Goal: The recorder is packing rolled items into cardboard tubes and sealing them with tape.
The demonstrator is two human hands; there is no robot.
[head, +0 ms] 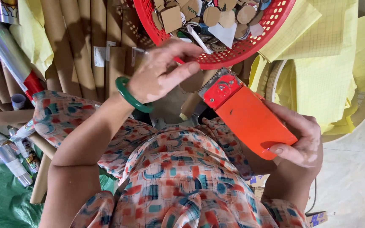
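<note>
We see an orange tape dispenser (250,116) held in the middle of the view, above the lap of a person in a patterned dress (178,177). Its long axis runs diagonally, from the near right up to its red toothed cutter end (219,89) at the far left. The right hand (300,139) wraps around the near-right end of the dispenser, fingers curled over its edge in a firm grasp. The left hand (161,69), with a green bangle (127,95) at the wrist, sits just left of the cutter end, its thumb and fingertips pinched together close to the teeth; whether a strip of tape lies between them we cannot tell. So the cutter end points toward the left hand, which is the nearer one to it.

Just beyond the hands, a red perforated basket (250,48) holds round and square cardboard pieces (210,16). Brown cardboard tubes (81,38) stand at the far left, yellow gridded sheets (322,55) spread at the right, and a green tarp (1,198) covers the floor at the near left.
</note>
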